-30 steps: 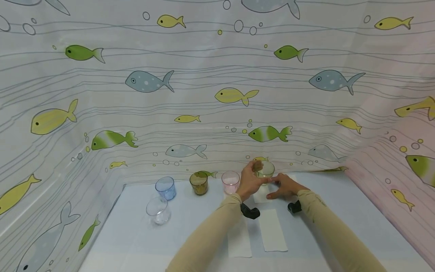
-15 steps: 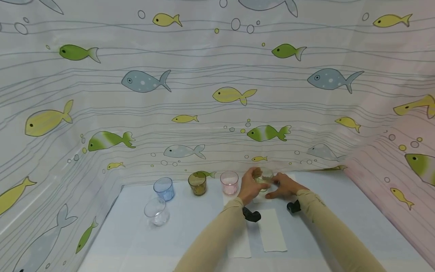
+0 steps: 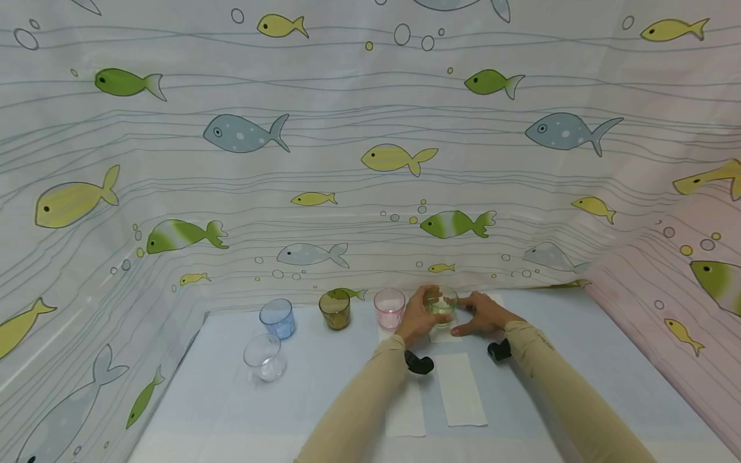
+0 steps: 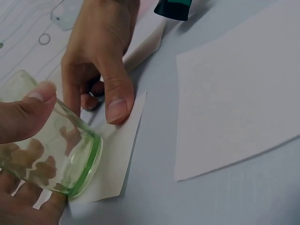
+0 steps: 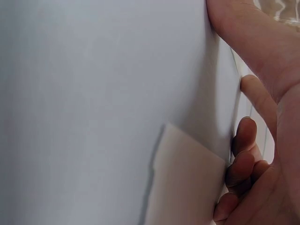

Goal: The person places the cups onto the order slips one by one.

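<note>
A clear pale-green glass [image 3: 442, 310] is gripped in my left hand [image 3: 418, 316]. The left wrist view shows the thumb on the near side of this glass [image 4: 49, 145], with fingers seen through and behind it. The glass's base is over a small white paper strip [image 4: 115, 159]; whether it touches cannot be told. Just right of the glass is my right hand [image 3: 485, 315]. Its thumb points down at the strip's edge and its other fingers are loosely bent, with nothing visible between them. The right wrist view shows this hand [image 5: 262, 89] low by the table.
To the left stand a pink glass [image 3: 390, 310], a brown glass [image 3: 335, 310], a blue glass [image 3: 278, 319] and a clear glass [image 3: 265, 357]. Longer white paper strips [image 3: 461, 389] lie nearer. A fish-print curtain [image 3: 324, 161] hangs behind the table [image 3: 324, 386].
My left hand has brought the green glass down and slightly left, closer to the table. The right hand has stayed nearly in place. The other glasses have not moved on the table.
</note>
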{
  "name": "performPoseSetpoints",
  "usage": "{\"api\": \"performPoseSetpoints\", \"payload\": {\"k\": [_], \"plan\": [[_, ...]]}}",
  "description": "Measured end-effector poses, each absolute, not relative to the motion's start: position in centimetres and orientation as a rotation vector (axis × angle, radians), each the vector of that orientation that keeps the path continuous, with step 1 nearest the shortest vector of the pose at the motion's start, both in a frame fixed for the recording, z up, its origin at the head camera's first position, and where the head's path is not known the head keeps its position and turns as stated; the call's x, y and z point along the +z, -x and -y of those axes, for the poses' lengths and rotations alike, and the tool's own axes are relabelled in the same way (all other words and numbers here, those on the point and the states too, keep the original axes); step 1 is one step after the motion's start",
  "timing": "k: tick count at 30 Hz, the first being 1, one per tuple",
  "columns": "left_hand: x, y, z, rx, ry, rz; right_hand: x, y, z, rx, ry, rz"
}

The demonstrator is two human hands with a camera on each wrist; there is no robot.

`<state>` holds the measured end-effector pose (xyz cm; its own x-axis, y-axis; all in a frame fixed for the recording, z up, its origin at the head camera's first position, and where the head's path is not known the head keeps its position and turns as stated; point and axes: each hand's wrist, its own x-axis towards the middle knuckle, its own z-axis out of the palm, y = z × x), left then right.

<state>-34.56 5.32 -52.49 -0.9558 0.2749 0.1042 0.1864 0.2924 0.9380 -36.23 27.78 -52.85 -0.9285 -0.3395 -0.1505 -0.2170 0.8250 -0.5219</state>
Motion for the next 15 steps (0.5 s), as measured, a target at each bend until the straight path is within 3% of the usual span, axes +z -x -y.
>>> {"api": "performPoseSetpoints", "payload": {"k": [15], "plan": [[-52.78,34.55,-4.97,1.694,-0.468,-2.508,-52.96,36.13,-27.75,-0.773,0.446,-2.770]]}}
